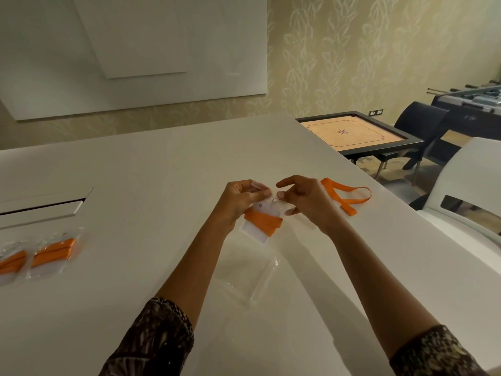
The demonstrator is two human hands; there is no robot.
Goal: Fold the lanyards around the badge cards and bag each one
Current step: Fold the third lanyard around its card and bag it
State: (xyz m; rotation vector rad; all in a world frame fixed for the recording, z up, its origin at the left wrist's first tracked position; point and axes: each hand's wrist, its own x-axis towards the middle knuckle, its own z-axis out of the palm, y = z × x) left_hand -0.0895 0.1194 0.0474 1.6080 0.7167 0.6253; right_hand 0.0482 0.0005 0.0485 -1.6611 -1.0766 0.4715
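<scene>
Over the middle of the white table (162, 169), my left hand (241, 202) and my right hand (303, 202) both pinch the top of a clear bag. Inside it sits a white badge card (254, 229) wrapped with a folded orange lanyard (264, 222). An unfolded orange lanyard (347, 198) lies loose on the table just right of my right hand. An empty clear bag (249, 278) lies flat between my forearms. Two bagged badges with orange lanyards (53, 253) rest at the left edge of the table.
A recessed slot with a lid (43, 207) is set into the table at the left. Off the table's right edge stand a white chair (466, 191), a carrom board (355, 134), a dark chair (420, 128) and a foosball table (471, 101).
</scene>
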